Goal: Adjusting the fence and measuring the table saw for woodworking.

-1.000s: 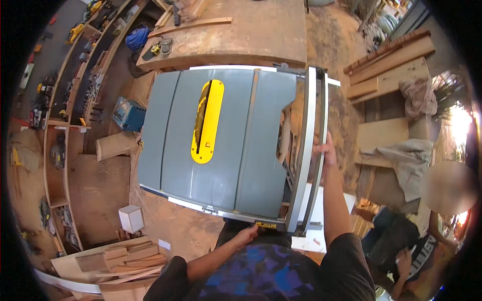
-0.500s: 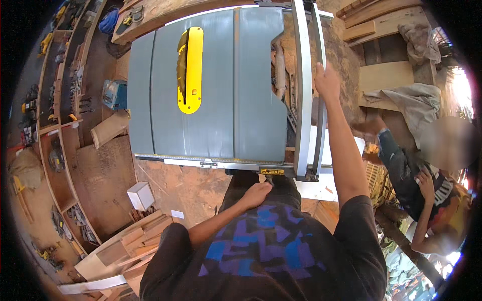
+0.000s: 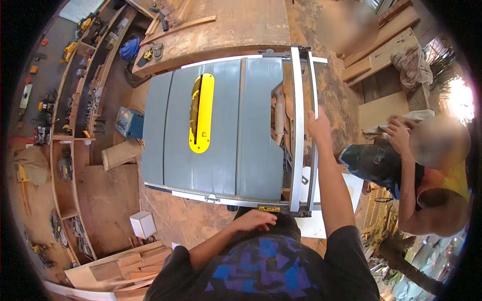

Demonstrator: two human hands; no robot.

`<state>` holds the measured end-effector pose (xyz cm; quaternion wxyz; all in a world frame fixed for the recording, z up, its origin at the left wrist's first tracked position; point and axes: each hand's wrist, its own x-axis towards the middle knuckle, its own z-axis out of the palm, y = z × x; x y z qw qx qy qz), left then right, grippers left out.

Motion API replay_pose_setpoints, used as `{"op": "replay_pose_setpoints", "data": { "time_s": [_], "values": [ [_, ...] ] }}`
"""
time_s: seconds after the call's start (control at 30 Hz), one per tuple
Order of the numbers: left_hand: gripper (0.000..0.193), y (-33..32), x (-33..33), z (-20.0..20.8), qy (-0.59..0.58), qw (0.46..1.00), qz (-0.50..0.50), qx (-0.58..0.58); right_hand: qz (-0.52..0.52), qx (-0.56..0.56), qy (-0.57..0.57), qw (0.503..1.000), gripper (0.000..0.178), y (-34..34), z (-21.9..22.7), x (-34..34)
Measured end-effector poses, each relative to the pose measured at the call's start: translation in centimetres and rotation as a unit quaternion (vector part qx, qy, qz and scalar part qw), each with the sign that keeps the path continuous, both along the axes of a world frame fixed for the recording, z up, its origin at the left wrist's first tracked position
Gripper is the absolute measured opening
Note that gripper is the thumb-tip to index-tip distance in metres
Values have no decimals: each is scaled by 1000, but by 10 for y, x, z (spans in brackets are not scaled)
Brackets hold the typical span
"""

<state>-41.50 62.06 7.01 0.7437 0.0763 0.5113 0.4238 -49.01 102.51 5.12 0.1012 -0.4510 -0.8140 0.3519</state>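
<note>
A table saw with a grey top (image 3: pixel 216 130) stands before me, its toothed blade (image 3: pixel 194 110) rising through a yellow insert plate (image 3: pixel 206 115). My right hand (image 3: pixel 320 128) is closed round the outer side of the silver rip fence (image 3: pixel 297 130) at the saw's right, about halfway along it. At the front, my left hand (image 3: pixel 256 220) is beside the yellow-marked fence bracket (image 3: pixel 269 208), its fingers loosely stretched to the right with nothing visible in them. Whether its fingertips touch the bracket is hard to tell.
Beyond the saw is a wooden workbench (image 3: pixel 221 35) with a tape measure and wood strips. Tool shelves (image 3: pixel 65 150) line the left, and boards (image 3: pixel 135 266) lie at lower left. At right a person (image 3: pixel 401 190) sits near a cloth; another, blurred person (image 3: pixel 346 27) appears at far right.
My view has tilted up, so the saw sits lower in it and more workbench shows. My left hand's fingers have loosened from the dark knob at the front. The person at right has raised an arm.
</note>
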Motion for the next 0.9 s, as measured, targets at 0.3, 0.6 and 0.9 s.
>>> {"op": "replay_pose_setpoints", "data": {
  "time_s": [0.3, 0.6, 0.9],
  "values": [
    [28, -15, -95, 16, 364, 821, 438, -39, -5, -12, -10, 1000, 45, 5, 11, -5],
    [35, 95, -192, 21, 754, 596, 195, 194, 125, -175, 166, 962, 15, -145, 132, 132],
    [47, 264, -94, 40, 687, 578, -1, 441, -127, -378, 296, 868, 49, -292, -247, 351]
  ]
}}
